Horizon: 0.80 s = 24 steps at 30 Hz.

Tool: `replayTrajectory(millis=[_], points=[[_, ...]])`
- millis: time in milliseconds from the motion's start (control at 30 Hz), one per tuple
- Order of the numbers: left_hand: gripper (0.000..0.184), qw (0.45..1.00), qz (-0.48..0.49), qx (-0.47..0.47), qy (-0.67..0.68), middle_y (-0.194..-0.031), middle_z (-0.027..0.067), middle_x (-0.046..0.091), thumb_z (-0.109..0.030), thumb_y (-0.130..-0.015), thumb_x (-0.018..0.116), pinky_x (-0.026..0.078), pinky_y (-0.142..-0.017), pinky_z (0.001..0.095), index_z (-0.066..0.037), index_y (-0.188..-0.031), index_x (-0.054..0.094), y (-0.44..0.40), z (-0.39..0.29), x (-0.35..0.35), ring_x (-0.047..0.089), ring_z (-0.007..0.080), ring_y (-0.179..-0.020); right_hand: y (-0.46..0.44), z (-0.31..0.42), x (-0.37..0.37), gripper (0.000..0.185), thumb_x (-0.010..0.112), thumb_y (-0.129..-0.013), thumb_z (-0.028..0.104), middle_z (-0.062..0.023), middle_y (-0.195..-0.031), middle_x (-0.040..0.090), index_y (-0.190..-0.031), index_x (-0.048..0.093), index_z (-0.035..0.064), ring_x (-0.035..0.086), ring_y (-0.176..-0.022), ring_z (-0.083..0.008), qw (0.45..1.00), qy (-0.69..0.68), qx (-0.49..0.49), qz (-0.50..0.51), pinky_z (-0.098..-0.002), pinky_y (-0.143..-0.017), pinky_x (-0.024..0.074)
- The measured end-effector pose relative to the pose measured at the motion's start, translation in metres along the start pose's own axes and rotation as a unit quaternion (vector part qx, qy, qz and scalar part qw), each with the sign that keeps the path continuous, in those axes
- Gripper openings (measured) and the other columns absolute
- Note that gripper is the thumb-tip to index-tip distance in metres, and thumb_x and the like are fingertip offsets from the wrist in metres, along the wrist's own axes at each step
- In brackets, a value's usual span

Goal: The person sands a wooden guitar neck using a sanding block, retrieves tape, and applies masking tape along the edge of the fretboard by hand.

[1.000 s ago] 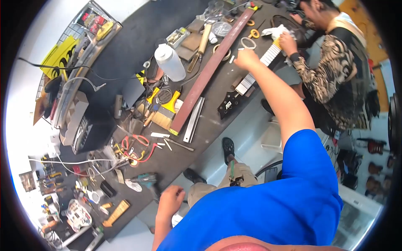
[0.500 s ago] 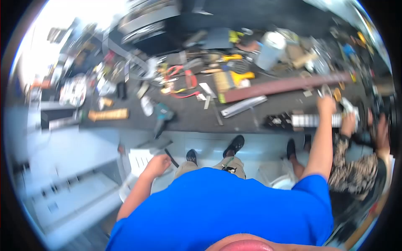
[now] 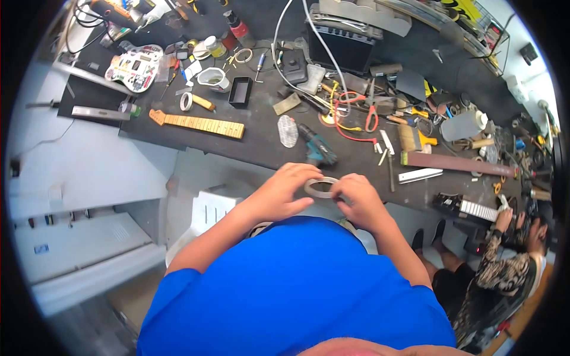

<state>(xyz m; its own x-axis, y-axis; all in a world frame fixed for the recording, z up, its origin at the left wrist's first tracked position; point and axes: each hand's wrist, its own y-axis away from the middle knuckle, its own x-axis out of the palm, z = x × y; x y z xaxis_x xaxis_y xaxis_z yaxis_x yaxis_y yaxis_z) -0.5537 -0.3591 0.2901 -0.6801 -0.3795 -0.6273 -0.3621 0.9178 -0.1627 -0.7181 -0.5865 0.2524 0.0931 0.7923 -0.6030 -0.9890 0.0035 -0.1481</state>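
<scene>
Fingers of the right hand (image 3: 359, 199) cover part of a pale ring (image 3: 320, 194); beyond the left hand (image 3: 282, 191), a white cable (image 3: 315, 28) runs out of view.

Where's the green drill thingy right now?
In the head view, the teal drill lies mid-picture at the workbench's front edge, just past the pale ring and right of the oval mesh pad.

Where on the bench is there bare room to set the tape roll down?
The tape roll could likely go on the bare bench between the guitar neck and the oval mesh pad, or between the drill and the thin metal rod. It's crowded around the red-handled scissors and the brush.
</scene>
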Motion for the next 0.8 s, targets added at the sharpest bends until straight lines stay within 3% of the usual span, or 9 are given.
replayTrajectory(millis=[67,100,233,300,433,567,667,733,800], points=[[0.033,0.992,0.112,0.011,0.061,-0.119,0.0149,0.075,-0.016,-0.095,0.078,0.056,-0.099,0.0464,-0.004,-0.125,0.072,0.003,0.03,-0.029,0.072,0.0358,-0.11,-0.036,0.034,0.042,0.018,0.079,-0.081,0.001,-0.0083,-0.098,0.074,-0.094,0.07,0.0102,0.07,-0.109,-0.0345,0.999,-0.037,0.03,-0.02,-0.0478,-0.098,0.0524],[0.03,0.976,0.166,-0.088,0.111,-0.118,0.0152,0.077,-0.014,-0.095,0.078,0.056,-0.098,0.0466,-0.003,-0.123,0.072,0.009,0.041,-0.04,0.073,0.0359,-0.113,-0.043,0.049,0.056,0.017,0.079,-0.082,0.001,-0.0088,-0.097,0.074,-0.093,0.07,0.01,0.07,-0.107,-0.0346,0.998,-0.05,0.044,-0.019,-0.0479,-0.096,0.0529],[0.018,0.97,0.179,-0.112,0.12,-0.105,0.0172,0.08,-0.011,-0.1,0.075,0.059,-0.089,0.0451,-0.002,-0.115,0.075,0.058,0.066,-0.094,0.078,0.0355,-0.098,-0.084,0.078,0.111,0.019,0.081,-0.08,0.003,-0.0083,-0.096,0.074,-0.094,0.071,0.0105,0.071,-0.103,-0.0339,0.995,-0.068,0.064,-0.028,-0.0468,-0.093,0.0549],[0.018,0.965,0.216,-0.11,0.099,-0.102,0.0209,0.078,-0.015,-0.098,0.076,0.058,-0.084,0.0482,-0.001,-0.109,0.077,0.086,0.082,-0.108,0.075,0.041,-0.096,-0.08,0.079,0.136,0.019,0.083,-0.08,0.007,-0.0077,-0.097,0.074,-0.095,0.071,0.0106,0.071,-0.1,-0.0337,0.995,-0.064,0.076,-0.013,-0.0463,-0.092,0.0558],[0.015,0.961,0.169,-0.214,0.05,-0.1,0.0214,0.077,-0.014,-0.098,0.075,0.057,-0.083,0.0505,0.0,-0.105,0.075,0.126,0.091,-0.118,0.074,0.0411,-0.091,-0.1,0.092,0.166,0.023,0.084,-0.083,0.014,-0.0106,-0.102,0.074,-0.101,0.071,0.0088,0.071,-0.101,-0.0355,0.995,-0.075,0.017,-0.058,-0.0474,-0.091,0.0568],[0.018,0.975,0.118,-0.166,-0.09,-0.095,0.0229,0.078,-0.012,-0.101,0.073,0.056,-0.079,0.0522,0.001,-0.113,0.069,0.166,0.095,-0.132,0.075,0.0445,-0.089,-0.094,0.072,0.2,0.029,0.083,-0.086,0.017,-0.0139,-0.105,0.073,-0.109,0.069,0.0069,0.072,-0.101,-0.037,0.99,-0.072,-0.014,-0.123,-0.0493,-0.088,0.0572],[0.021,0.956,0.114,-0.257,-0.089,-0.092,0.024,0.078,-0.013,-0.103,0.071,0.054,-0.083,0.0542,0.0,-0.119,0.066,0.2,0.126,-0.163,0.076,0.0474,-0.09,-0.053,0.061,0.205,0.029,0.078,-0.093,0.028,-0.0197,-0.107,0.076,-0.108,0.07,0.0041,0.074,-0.103,-0.0428,0.962,-0.017,0.269,0.039,-0.0557,-0.087,0.0584],[0.022,0.937,0.125,-0.281,-0.163,-0.094,0.0252,0.078,-0.013,-0.104,0.068,0.051,-0.09,0.0562,-0.006,-0.125,0.066,0.219,0.148,-0.19,0.075,0.0494,-0.094,0.004,0.031,0.234,0.034,0.077,-0.093,0.034,-0.0223,-0.096,0.078,-0.102,0.077,0.0007,0.076,-0.095,-0.0439,0.91,0.074,0.387,0.127,-0.0578,-0.082,0.0595],[0.02,0.903,0.188,-0.299,-0.243,-0.096,0.0237,0.079,-0.015,-0.105,0.067,0.05,-0.09,0.058,-0.009,-0.123,0.069,0.249,0.187,-0.225,0.075,0.0491,-0.096,0.057,0.036,0.237,0.042,0.077,-0.093,0.042,-0.0221,-0.09,0.079,-0.091,0.082,0.0004,0.076,-0.086,-0.0379,0.831,0.066,0.467,0.294,-0.0514,-0.079,0.0609]])
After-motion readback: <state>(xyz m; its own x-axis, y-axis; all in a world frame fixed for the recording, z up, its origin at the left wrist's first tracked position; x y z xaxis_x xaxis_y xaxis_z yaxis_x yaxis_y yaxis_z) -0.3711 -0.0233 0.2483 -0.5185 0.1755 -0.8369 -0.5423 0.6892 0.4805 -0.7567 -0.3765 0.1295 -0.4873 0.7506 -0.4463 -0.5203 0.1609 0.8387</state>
